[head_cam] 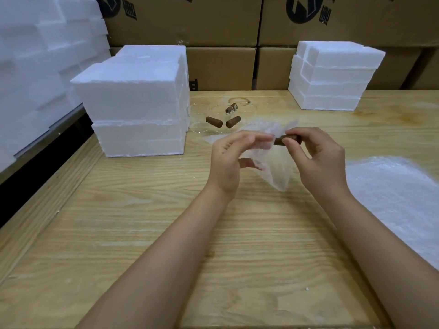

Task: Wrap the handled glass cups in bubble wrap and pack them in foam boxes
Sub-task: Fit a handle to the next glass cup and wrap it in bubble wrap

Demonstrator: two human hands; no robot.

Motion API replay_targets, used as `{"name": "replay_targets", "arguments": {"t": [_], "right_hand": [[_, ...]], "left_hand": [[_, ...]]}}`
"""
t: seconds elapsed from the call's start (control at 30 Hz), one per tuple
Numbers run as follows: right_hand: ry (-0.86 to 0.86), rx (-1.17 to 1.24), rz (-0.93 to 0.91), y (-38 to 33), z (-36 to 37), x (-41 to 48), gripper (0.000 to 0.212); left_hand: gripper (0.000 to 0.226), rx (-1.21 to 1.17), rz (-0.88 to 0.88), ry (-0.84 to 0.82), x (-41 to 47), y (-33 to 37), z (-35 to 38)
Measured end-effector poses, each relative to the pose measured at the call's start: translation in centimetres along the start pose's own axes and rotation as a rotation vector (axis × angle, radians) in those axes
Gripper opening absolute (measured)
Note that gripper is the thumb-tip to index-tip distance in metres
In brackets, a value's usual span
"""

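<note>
- While both forearms stretch out over the table, the hands meet up off the wood, just in front of the spare cups.
- Left hand: palm turned toward the other hand, fingers curled, pinching the wrap between fingertips and thumb.
- Right hand: thumb and forefinger pinch the brown handle poking out of the wrap, and the other fingers are loosely bent.
- Cup: bundled in the wrap between the two hands. It's clear glass, so the body is honestly hard to make out.
- Spare cups sit on the table behind the hands, brown handles pointing different ways.
- Foam boxes are stacked at left, with a second stack far right.
- Loose sheets lie at the right edge, and cartons line the back.
</note>
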State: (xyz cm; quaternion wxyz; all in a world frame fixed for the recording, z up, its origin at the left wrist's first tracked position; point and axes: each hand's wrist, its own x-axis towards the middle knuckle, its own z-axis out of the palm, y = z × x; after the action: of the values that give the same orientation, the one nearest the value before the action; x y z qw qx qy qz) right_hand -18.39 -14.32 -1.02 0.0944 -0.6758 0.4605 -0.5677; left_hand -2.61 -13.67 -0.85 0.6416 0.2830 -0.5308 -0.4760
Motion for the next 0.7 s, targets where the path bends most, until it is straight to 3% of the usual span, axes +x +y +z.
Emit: {"name": "replay_targets", "arguments": {"t": [0.1,0.23,0.27,0.3,0.4,0.53,0.6,0.7], "right_hand": [[0.021,0.102,0.119,0.4,0.0,0.0,0.012],[0.081,0.261,0.235,1.0,-0.6,0.3,0.007],[0.089,0.295,0.245,1.2,-0.8,0.4,0.007],[0.090,0.329,0.253,1.4,-0.9,0.5,0.006],[0.068,0.429,0.302,2.0,-1.2,0.8,0.008],[0.012,0.599,0.443,1.9,-1.1,1.0,0.015],[-0.038,0.639,0.488,1.7,-0.8,1.0,0.021],[-0.055,0.656,0.562,1.4,-0.3,0.9,0.013]], "left_hand": [[0.035,0.028,0.039,0.082,0.3,0.3,-0.6],[0.012,0.182,0.200,0.365,0.7,-0.2,-2.0],[0.013,0.197,0.178,0.420,0.8,-0.5,-2.6],[0.027,0.213,0.115,0.445,0.9,-0.9,-3.3],[0.071,0.263,-0.169,0.324,1.3,-1.8,-4.9],[0.098,0.323,-0.209,0.063,1.4,-2.3,-5.4],[0.097,0.267,-0.201,0.007,1.5,-2.4,-5.4],[0.072,0.166,-0.205,-0.031,1.3,-2.1,-5.1]]}}
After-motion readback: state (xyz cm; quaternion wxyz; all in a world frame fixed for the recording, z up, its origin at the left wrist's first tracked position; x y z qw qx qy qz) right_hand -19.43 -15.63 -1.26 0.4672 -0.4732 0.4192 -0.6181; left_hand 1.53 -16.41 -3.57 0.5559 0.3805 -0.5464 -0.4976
